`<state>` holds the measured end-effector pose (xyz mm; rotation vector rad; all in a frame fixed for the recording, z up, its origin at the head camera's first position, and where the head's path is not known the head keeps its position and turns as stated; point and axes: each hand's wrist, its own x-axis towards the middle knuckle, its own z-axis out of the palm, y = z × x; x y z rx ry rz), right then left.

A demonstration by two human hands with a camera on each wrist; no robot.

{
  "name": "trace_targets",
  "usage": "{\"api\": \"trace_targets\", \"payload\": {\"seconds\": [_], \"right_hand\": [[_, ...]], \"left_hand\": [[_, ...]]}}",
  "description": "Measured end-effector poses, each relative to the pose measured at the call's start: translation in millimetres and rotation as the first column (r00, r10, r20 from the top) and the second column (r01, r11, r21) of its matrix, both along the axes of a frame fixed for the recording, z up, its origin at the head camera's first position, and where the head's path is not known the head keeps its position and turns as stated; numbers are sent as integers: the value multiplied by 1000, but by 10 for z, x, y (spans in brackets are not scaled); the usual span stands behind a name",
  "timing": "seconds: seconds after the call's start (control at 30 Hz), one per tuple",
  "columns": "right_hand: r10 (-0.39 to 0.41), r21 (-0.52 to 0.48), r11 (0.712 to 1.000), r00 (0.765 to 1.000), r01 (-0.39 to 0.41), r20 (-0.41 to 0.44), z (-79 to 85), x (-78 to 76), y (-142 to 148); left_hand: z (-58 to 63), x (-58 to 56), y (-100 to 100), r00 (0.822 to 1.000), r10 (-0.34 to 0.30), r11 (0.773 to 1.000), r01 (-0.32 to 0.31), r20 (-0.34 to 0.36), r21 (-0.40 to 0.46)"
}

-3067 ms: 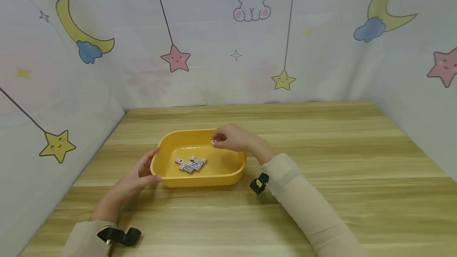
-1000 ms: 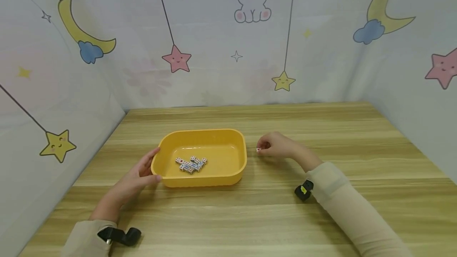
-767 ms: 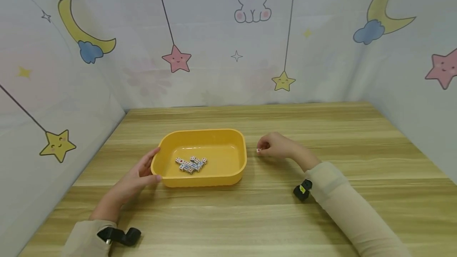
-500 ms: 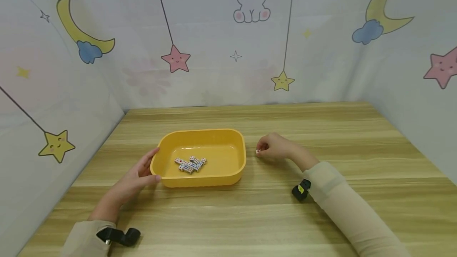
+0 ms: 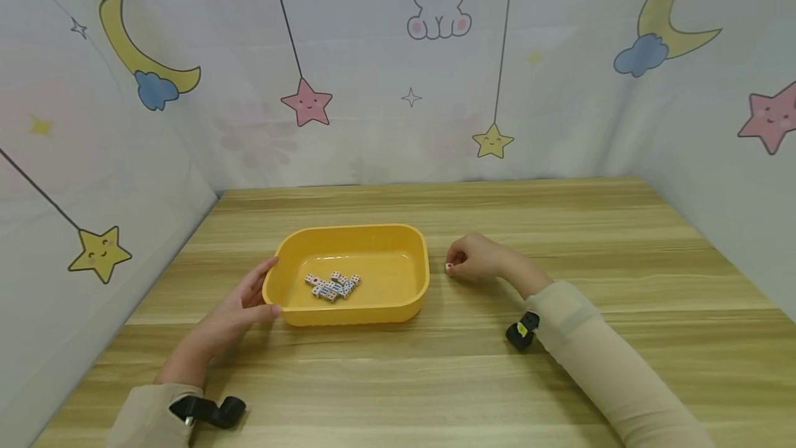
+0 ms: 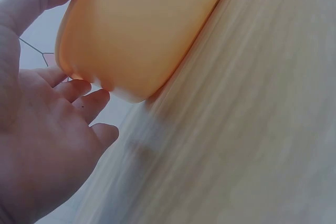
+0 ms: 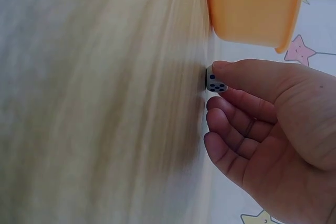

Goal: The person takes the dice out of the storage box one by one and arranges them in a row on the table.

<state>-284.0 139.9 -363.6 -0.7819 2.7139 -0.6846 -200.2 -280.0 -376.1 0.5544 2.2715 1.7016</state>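
Note:
A yellow plastic tray (image 5: 354,315) stands on the table in the head view, with several white dice (image 5: 332,289) heaped in its left half. My left hand (image 5: 236,313) grips the tray's left end, thumb on the near corner and fingers at the far one. In the left wrist view, thumb and fingertips touch the tray's rim (image 6: 65,40). Right of the tray, my right hand (image 5: 479,256) pinches one die (image 5: 449,266) between thumb and index finger. The right wrist view shows this die (image 7: 216,81) at the tabletop, blue dots facing the camera, the other fingers loosely curled.
The wood-grain table (image 5: 398,386) reaches back to a white cloth backdrop (image 5: 373,151) printed with stars, moons and a rabbit. Cloth also hangs at the left and right sides. Each wrist carries a black camera mount (image 5: 211,412).
My right hand, holding a die over the tray about three seconds ago, has moved right and down to the table beside it, shifting slightly nearer lately. The left hand and tray stay put.

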Motion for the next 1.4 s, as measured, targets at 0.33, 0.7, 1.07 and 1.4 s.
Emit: {"api": "trace_targets", "payload": {"seconds": [0.33,0.7,1.07,1.4], "right_hand": [[-15,7,1000,1000,15,19,-2,-2,-7],[-25,-9,1000,1000,25,8,63,23,3],[-29,-95,995,998,25,-51,419,12,-20],[28,-134,990,997,-37,-68,594,38,-219]], "left_hand": [[7,0,5,1000,5,1000,-5,8,-2],[-6,-11,2,1000,-3,1000,3,2,8],[-12,-11,1,1000,2,1000,-2,5,3],[-24,-21,-4,1000,4,1000,-4,-6,-3]]}}
